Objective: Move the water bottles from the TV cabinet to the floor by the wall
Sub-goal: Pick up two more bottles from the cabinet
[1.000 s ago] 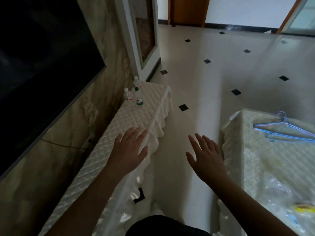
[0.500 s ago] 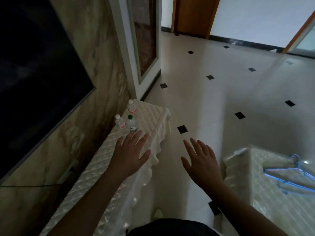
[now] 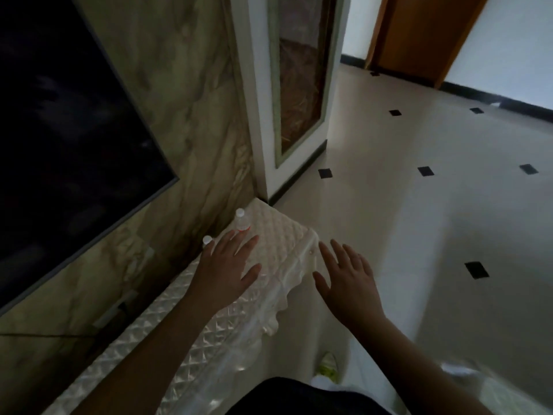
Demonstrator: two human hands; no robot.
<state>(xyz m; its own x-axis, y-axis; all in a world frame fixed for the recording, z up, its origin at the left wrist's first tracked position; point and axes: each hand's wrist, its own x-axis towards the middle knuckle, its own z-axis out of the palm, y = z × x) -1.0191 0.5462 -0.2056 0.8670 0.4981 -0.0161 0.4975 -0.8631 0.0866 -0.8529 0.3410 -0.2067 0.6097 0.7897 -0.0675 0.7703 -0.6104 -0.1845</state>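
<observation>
Small clear water bottles stand at the far end of the TV cabinet, which wears a white quilted cover. One bottle with a white cap and red label stands upright near the wall. A second white cap peeks out beside my left hand. That hand hovers open over the bottles, fingers spread, and hides whatever else stands under it. My right hand is open too, held in the air just off the cabinet's end over the floor.
A dark TV hangs on the marble wall at left. A white framed pillar stands behind the cabinet's end. Pale tiled floor with small black squares stretches right. My shoe shows below.
I have walked along the cabinet toward the bottles. My left hand now reaches over them and covers the green-capped one. The second covered table has dropped out of view.
</observation>
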